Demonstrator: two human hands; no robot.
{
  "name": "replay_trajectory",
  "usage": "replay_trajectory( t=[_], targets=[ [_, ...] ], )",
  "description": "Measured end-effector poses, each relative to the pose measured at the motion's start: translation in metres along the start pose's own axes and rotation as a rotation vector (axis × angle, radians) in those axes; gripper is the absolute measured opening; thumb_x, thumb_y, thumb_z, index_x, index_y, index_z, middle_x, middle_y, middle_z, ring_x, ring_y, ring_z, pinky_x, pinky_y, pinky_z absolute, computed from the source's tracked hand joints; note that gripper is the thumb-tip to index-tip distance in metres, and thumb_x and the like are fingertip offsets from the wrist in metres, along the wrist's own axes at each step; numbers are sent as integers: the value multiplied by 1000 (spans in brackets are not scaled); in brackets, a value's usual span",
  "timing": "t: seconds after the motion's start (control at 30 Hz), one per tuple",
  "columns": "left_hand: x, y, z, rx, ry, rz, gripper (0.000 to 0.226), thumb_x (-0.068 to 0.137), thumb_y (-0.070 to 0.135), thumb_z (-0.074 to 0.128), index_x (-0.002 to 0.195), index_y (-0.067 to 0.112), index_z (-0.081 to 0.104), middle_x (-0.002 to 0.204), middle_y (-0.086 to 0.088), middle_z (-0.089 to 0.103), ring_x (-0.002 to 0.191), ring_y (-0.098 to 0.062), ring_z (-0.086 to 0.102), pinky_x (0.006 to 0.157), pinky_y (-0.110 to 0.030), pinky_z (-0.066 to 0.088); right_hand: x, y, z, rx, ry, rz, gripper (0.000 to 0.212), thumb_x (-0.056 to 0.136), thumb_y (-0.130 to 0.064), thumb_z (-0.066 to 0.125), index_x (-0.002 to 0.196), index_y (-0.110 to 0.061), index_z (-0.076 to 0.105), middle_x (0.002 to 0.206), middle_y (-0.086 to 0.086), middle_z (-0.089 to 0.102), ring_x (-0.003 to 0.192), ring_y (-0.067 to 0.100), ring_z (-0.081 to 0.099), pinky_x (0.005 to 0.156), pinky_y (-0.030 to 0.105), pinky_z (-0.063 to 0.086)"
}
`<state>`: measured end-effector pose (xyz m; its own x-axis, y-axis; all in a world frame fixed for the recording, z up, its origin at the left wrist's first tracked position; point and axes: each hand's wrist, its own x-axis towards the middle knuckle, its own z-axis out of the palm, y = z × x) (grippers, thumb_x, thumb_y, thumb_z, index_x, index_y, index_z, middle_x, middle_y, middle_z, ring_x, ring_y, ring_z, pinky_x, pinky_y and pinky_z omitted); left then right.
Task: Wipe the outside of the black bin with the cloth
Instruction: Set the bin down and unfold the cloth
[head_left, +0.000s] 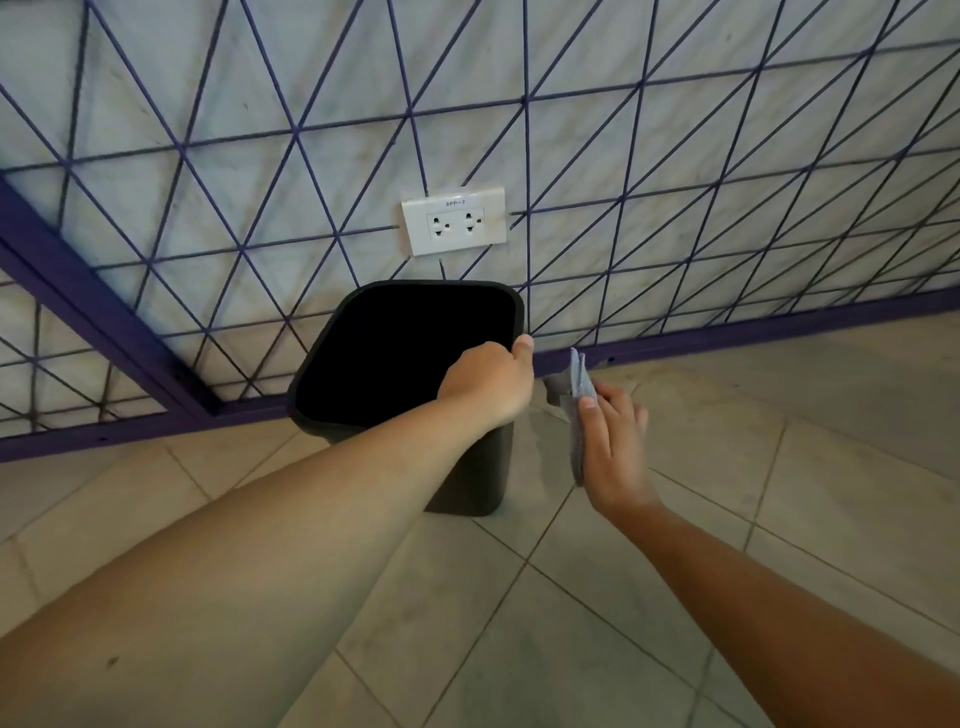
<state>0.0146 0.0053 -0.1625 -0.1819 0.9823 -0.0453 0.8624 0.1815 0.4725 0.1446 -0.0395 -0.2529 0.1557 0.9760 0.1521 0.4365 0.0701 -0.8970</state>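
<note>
we see the black bin (483, 467) standing on the tiled floor (571, 597), close to the wall with purple lines (675, 156) and below a white socket (453, 220). our left hand (491, 382) curls over the bin's near right rim and grips it. our right hand (613, 441) is just beside the bin, not touching it, and it holds the folded grey cloth (577, 410) against its palm with thumb and fingers.
</note>
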Motion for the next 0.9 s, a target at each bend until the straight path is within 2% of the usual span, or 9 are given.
replay_trajectory(
  t=[0.27,0.4,0.5,0.6,0.67,0.7,0.77,0.83,0.9],
  targets=[
    [33,43,19,-1,0,-182,59,105,50,25,120,6,61,94,-12,63,64,-19,52,51,-29,37,19,-1,-50,-235,-140,-157,62,108,-37,32,137,-5,76,145,5,58,110,-5,24,102,12,22],
    [43,52,21,-4,2,-287,63,104,53,22,122,6,60,75,-7,51,56,-19,46,49,-29,34,22,-8,-72,-308,-224,-293,77,104,-53,24,136,-6,77,146,-1,55,117,-6,23,104,6,21],
    [42,56,16,-17,-12,-325,72,101,60,20,130,5,57,96,-13,60,66,-22,52,61,-34,40,22,-12,-86,-313,-249,-330,78,102,-52,24,134,-6,78,150,2,56,119,-6,23,105,-4,16],
    [34,60,0,-63,175,-192,72,99,64,25,138,9,47,129,-15,59,110,-31,57,79,-39,43,22,-21,-96,-323,-248,-377,73,104,-49,26,136,-7,77,153,5,56,121,-7,22,109,-7,12],
    [11,69,-12,-154,355,13,64,97,66,30,121,13,56,113,-10,64,100,-25,60,70,-32,42,23,-31,-103,-313,-244,-388,74,104,-51,25,141,-9,74,156,4,53,123,-7,21,111,-7,10],
    [-4,74,-12,-211,330,68,66,94,71,29,112,14,59,102,-6,65,91,-23,62,65,-31,41,25,-36,-107,-308,-247,-395,74,104,-52,26,144,-10,72,157,4,52,124,-8,20,111,-7,9],
    [-33,81,-6,-445,19,48,80,84,83,27,107,17,66,93,-1,69,89,-20,65,69,-32,49,28,-46,-116,-321,-271,-421,72,103,-53,29,150,-13,67,159,2,49,124,-7,18,112,-3,9],
    [-58,85,-2,-920,-465,-46,73,85,81,34,119,27,69,108,-2,75,103,-18,70,89,-38,56,28,-52,-123,-333,-319,-431,68,100,-50,43,158,-18,59,161,-2,46,126,-7,17,112,5,16],
    [-67,82,6,-1311,-631,-101,51,97,61,44,128,26,66,120,-4,73,110,-17,70,93,-38,55,29,-52,-131,-300,-335,-400,71,95,-39,52,163,-18,52,160,-10,41,126,-9,17,109,0,17]
  ],
)
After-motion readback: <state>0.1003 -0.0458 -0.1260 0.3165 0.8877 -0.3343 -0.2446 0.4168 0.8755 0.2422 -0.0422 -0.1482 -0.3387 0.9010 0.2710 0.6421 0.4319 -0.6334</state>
